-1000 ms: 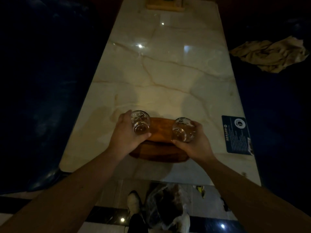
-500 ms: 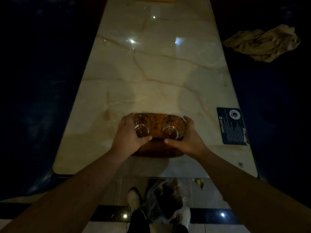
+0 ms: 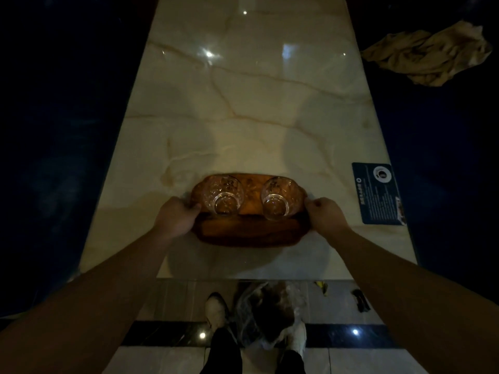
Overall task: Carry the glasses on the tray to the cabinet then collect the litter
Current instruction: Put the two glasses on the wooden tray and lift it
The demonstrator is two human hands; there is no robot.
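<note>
An oval wooden tray [image 3: 248, 233] lies on the marble table [image 3: 243, 117] near its front edge. Two clear patterned glasses stand on it, the left glass [image 3: 223, 195] and the right glass [image 3: 279, 198], a little apart. My left hand [image 3: 176, 217] grips the tray's left end. My right hand [image 3: 325, 215] grips its right end. Neither hand touches a glass. On the floor by my feet sits a crumpled clear plastic bag [image 3: 267, 314], with small bits of litter [image 3: 359, 300] to its right.
A dark blue card [image 3: 378, 193] lies at the table's right edge. A crumpled tan cloth [image 3: 429, 54] rests on the dark seat at the upper right. Dark seats flank the table on both sides. My white shoes [image 3: 216, 309] stand on the tiled floor.
Both hands let go of the glasses, which now stand on the tray, and moved outward to grip the tray's two ends.
</note>
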